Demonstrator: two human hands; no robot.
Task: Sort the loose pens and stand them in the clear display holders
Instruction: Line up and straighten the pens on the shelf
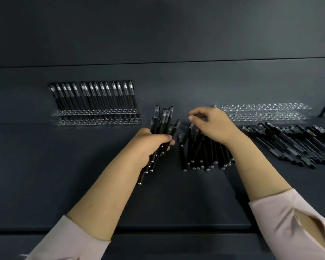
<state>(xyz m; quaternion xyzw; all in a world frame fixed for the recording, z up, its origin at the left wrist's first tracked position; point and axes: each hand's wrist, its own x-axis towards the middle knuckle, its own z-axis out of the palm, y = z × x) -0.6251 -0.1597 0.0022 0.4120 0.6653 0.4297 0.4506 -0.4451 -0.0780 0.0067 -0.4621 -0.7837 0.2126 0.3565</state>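
Observation:
My left hand (pixel 150 142) is shut on a bundle of black pens (pixel 162 121) held upright, clear caps fanning out above the fist. My right hand (pixel 212 124) hovers over a loose pile of black pens (pixel 201 154) lying on the dark table, thumb and forefinger pinched together with nothing visible between them. A clear holder at the back left (pixel 98 117) has a row of black pens (pixel 94 94) standing in it. A second clear holder (pixel 261 113) at the back right stands empty.
A larger heap of loose black pens (pixel 293 143) lies on the right side of the dark table (pixel 64 166), in front of the empty holder. A dark wall rises behind the holders. The table's front edge runs below my forearms.

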